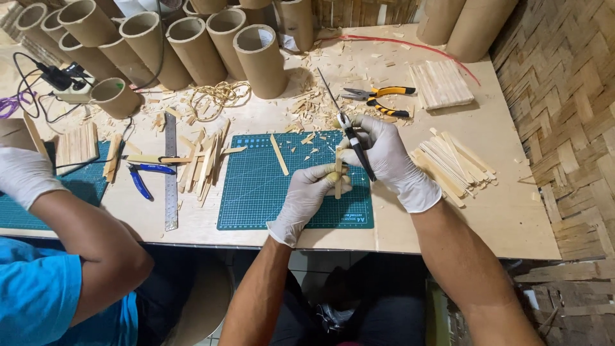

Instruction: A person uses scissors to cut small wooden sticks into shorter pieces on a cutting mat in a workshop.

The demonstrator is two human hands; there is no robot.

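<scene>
Here, a bamboo strip [338, 176] is pinched upright by the gloved left hand [306, 195] over the green mat [256, 192], while a knife [352, 138] is gripped in the closed right hand [384, 157], its blade laid against the strip. More strips [455, 163] are piled just right; pliers [378, 101] and tubes [192, 48] are set farther back on the counter [500, 211].

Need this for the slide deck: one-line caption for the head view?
Gloved left hand holds a bamboo strip over the green cutting mat while the right hand works it with a knife.
</scene>
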